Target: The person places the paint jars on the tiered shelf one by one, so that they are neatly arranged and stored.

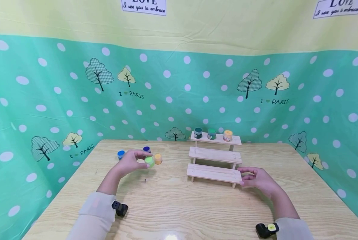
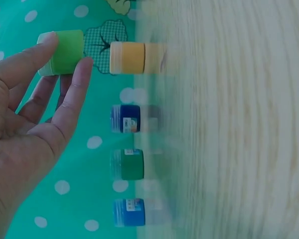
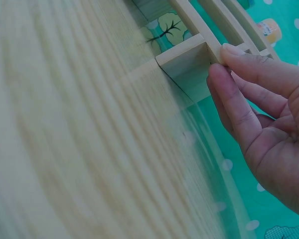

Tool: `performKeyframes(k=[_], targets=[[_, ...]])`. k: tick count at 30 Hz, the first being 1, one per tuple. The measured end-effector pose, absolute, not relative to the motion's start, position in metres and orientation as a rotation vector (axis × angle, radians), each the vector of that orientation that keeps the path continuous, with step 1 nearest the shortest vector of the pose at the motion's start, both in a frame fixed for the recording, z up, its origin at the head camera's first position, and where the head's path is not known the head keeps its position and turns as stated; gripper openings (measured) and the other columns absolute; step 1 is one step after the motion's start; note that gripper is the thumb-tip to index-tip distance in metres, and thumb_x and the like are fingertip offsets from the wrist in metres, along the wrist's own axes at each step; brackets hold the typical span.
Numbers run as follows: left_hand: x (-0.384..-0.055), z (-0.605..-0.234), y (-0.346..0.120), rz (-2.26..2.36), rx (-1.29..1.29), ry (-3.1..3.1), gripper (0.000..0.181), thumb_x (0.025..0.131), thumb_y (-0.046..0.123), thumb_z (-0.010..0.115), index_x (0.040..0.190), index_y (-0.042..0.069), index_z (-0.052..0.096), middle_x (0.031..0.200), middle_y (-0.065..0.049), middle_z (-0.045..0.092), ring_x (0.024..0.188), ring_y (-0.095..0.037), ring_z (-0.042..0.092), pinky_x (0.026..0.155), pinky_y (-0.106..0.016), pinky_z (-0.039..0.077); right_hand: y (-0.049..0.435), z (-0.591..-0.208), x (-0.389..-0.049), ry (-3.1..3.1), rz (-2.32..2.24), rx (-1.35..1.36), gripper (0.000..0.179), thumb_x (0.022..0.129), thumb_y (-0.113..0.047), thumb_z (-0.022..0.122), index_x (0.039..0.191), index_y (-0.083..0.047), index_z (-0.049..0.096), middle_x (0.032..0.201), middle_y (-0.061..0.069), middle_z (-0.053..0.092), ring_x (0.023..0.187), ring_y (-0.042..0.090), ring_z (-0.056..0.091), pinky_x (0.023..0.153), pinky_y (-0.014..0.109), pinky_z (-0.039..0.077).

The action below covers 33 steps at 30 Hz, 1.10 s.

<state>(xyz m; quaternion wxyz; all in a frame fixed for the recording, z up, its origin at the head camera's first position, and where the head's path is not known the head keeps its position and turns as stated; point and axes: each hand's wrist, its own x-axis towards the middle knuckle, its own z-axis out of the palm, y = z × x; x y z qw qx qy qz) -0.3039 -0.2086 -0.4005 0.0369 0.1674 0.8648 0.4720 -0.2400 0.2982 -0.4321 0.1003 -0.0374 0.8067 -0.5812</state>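
My left hand (image 1: 132,163) pinches a light green paint jar (image 2: 69,52) between thumb and fingertips. In the left wrist view the jar is held up off the table. Close by stand an orange-yellow jar (image 1: 158,159), a dark blue jar (image 1: 146,149) and a blue jar (image 1: 121,154). A green jar (image 2: 132,164) shows between the blue ones in the left wrist view; in the head view my hand hides it. My right hand (image 1: 258,180) grips the right end of the lowest step of a three-step wooden rack (image 1: 213,172), thumb and forefinger at its corner (image 3: 215,52).
On the rack's top step stand a dark green jar (image 1: 198,133), a green jar (image 1: 211,134) and an orange-yellow jar (image 1: 227,135). The two lower steps are bare. A tiny dark bit (image 1: 145,180) lies on the wooden table (image 1: 173,206). A patterned curtain (image 1: 155,110) hangs behind.
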Motion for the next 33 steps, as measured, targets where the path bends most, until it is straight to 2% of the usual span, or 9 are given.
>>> performKeyframes(k=[5, 9, 18, 25, 33], targets=[[-0.301, -0.396, -0.2, 1.481, 0.515, 2.627, 0.047, 0.078, 0.009, 0.082, 0.121, 0.002, 0.067, 0.116, -0.01, 0.066, 0.106, -0.027, 0.059, 0.086, -0.036, 0.054, 0.299, -0.433, -0.24, 2.402, -1.706, -0.115, 0.068, 0.078, -0.009, 0.082, 0.136, 0.008, 0.049, 0.109, 0.015, 0.066, 0.092, 0.02, 0.063, 0.077, 0.031, 0.057], [-0.299, -0.395, -0.193, 1.512, 0.524, 2.612, 0.044, 0.076, 0.009, 0.083, 0.118, 0.005, 0.069, 0.108, -0.007, 0.067, 0.104, -0.026, 0.06, 0.084, -0.032, 0.054, 0.299, -0.433, -0.24, 2.401, -1.71, -0.11, 0.069, 0.077, -0.01, 0.083, 0.135, 0.008, 0.05, 0.108, 0.015, 0.066, 0.092, 0.021, 0.063, 0.078, 0.032, 0.057], [-0.295, -0.391, -0.178, 1.541, 0.625, 2.601, 0.042, 0.077, 0.01, 0.083, 0.117, 0.007, 0.07, 0.106, -0.005, 0.066, 0.102, -0.025, 0.06, 0.076, -0.031, 0.056, 0.299, -0.434, -0.241, 2.405, -1.712, -0.095, 0.069, 0.076, -0.011, 0.084, 0.134, 0.007, 0.051, 0.109, 0.015, 0.066, 0.092, 0.022, 0.063, 0.077, 0.032, 0.057], [-0.292, -0.388, -0.169, 1.629, 0.633, 2.527, 0.043, 0.075, 0.008, 0.084, 0.116, 0.004, 0.069, 0.107, -0.009, 0.065, 0.105, -0.029, 0.059, 0.079, -0.031, 0.057, 0.299, -0.434, -0.242, 2.4, -1.724, -0.079, 0.068, 0.075, -0.009, 0.084, 0.134, 0.007, 0.052, 0.108, 0.016, 0.066, 0.092, 0.022, 0.063, 0.077, 0.033, 0.057], [-0.29, -0.383, -0.156, 1.701, 0.674, 2.454, 0.045, 0.077, 0.003, 0.081, 0.119, -0.001, 0.067, 0.11, -0.012, 0.064, 0.106, -0.029, 0.058, 0.085, -0.034, 0.056, 0.301, -0.435, -0.243, 2.376, -1.744, -0.114, 0.068, 0.076, -0.009, 0.083, 0.134, 0.008, 0.051, 0.109, 0.016, 0.065, 0.092, 0.023, 0.063, 0.077, 0.032, 0.057]])
